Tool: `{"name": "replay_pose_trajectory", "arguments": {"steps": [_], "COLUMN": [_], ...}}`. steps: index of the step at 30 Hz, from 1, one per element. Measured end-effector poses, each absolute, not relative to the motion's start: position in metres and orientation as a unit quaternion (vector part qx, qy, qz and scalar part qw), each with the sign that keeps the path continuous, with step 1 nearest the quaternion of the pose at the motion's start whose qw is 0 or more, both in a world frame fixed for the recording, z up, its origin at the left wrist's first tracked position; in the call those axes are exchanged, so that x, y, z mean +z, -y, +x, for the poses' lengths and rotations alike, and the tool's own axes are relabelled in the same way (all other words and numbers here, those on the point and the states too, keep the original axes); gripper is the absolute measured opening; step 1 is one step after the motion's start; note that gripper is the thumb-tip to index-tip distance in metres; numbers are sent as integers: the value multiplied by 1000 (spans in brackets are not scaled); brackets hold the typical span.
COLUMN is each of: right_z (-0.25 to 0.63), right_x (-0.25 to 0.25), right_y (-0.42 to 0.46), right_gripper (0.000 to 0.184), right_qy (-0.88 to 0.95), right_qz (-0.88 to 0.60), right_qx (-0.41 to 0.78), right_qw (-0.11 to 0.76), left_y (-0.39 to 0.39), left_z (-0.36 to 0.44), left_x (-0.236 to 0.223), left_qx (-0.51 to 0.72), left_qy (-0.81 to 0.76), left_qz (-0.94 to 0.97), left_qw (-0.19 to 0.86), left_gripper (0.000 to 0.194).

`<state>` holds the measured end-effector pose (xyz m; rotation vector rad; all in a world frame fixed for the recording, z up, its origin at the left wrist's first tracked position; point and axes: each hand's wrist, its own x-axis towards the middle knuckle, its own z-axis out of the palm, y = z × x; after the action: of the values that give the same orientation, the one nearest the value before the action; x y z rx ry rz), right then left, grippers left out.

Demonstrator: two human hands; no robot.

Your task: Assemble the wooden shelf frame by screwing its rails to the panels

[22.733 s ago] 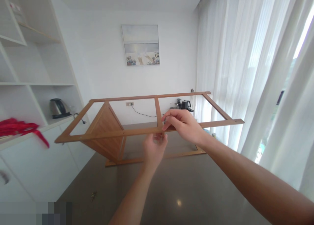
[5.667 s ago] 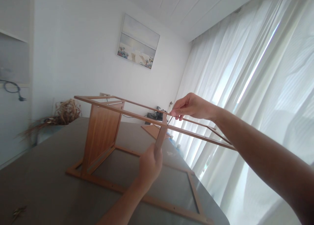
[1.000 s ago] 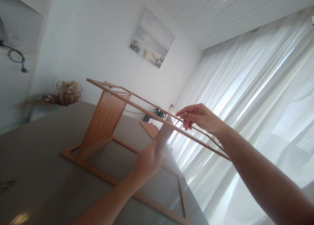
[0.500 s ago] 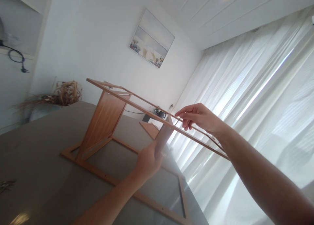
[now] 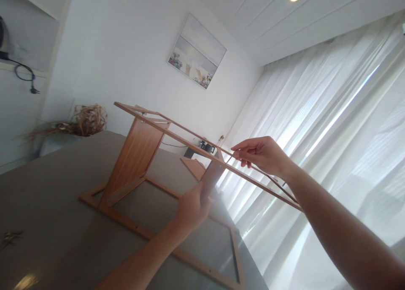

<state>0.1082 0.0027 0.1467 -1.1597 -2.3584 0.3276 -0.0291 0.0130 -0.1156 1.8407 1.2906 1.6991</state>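
Observation:
A wooden shelf unit lies on its side, with its lower side frame [image 5: 136, 229] flat on the table and its upper side frame [image 5: 190, 139] held above by upright boards. My left hand [image 5: 191, 205] is wrapped around the near shelf board [image 5: 212, 178], partly blurred. My right hand [image 5: 259, 155] is closed in a pinch at the upper frame. From its fingertips a thin dark rod, seemingly a hex key [image 5: 229, 159], reaches to the frame rail above that board. A second slatted board [image 5: 134, 150] stands between the frames at the left.
Another wooden panel [image 5: 193, 167] lies farther back on the grey table [image 5: 47, 188]. Small metal pieces [image 5: 11, 238] lie at its left. Dried plants [image 5: 90, 120] stand beyond the far edge. White curtains [image 5: 332, 134] hang close on the right.
My right hand has turned a little, its fingers shifting slightly at the rod. The left hand stays on the board. The whole view has moved slightly.

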Motion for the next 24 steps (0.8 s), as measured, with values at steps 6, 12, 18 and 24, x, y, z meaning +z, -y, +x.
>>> {"name": "replay_pose_trajectory", "arguments": {"steps": [6,12,18,24], "right_z": [121,130,130,131], "right_x": [160,172,173,171], "right_y": [0,-18,-44,-57], "right_gripper": [44,41,33,31], "right_qy": [891,884,862,851], "right_qz": [-371,-355,-333,-315], "right_qx": [205,285,370,410], "right_qw": [162,106,97,91], "left_y": [-13,-13,-13,-13], "left_z": [-29,-29,-29,-29], "left_x": [-117,-117,-115,-117], "left_qx": [598,596,589,589], "left_qy": [-448,-449,-460,-458], "left_qz": [644,646,644,646], "left_qw": [164,164,163,164], "left_gripper": [11,11,4,3]}}
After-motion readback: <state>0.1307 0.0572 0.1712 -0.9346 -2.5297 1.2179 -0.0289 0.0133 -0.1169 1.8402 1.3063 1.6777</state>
